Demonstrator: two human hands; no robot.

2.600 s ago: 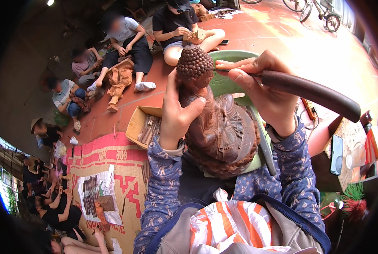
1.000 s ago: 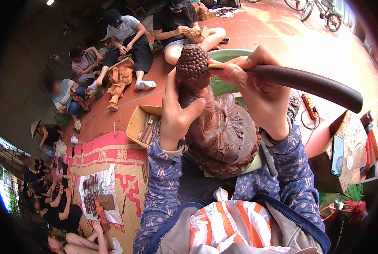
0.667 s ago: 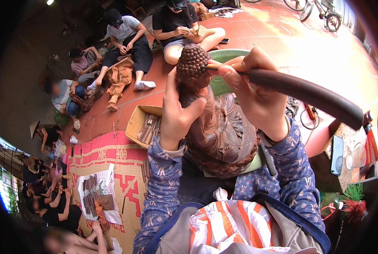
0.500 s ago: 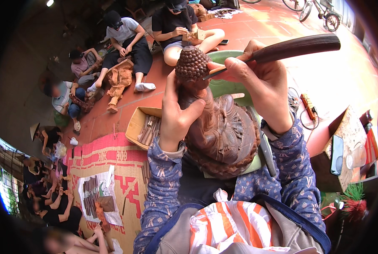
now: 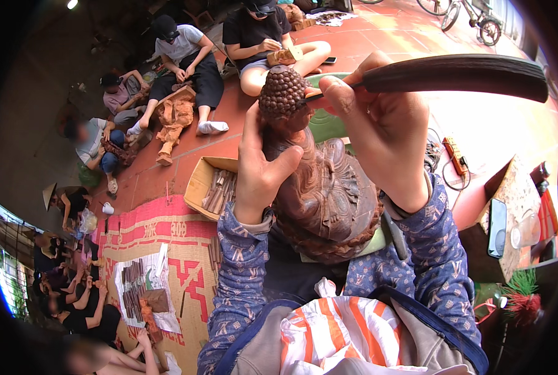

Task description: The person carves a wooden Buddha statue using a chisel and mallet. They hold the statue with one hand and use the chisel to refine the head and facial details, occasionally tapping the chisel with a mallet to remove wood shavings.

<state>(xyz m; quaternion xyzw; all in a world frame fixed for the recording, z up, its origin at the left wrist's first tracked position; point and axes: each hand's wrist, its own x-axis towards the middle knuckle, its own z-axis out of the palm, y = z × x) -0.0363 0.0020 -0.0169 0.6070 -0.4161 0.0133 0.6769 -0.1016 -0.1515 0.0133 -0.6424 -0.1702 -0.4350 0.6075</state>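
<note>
A dark brown carved wooden statue [image 5: 321, 187] with a knobbly head stands in my lap, on a green pad [image 5: 329, 122]. My left hand [image 5: 261, 164] wraps around its neck and shoulder from the left, thumb across the chest. My right hand [image 5: 379, 122] grips a carving chisel with a long dark handle [image 5: 460, 75]; the handle points right and the blade end touches the right side of the statue's head.
A cardboard box of chisels [image 5: 213, 187] lies left of the statue on a red patterned mat [image 5: 160, 237]. Several people sit carving on the red tiled floor [image 5: 410, 31] ahead and left. A phone [image 5: 497, 228] rests on a wooden block at right. A bicycle [image 5: 470, 19] stands far back.
My right hand has swung the chisel handle upward from a downward slant to nearly level, and the blade stays against the statue's head. My left hand has kept its grip.
</note>
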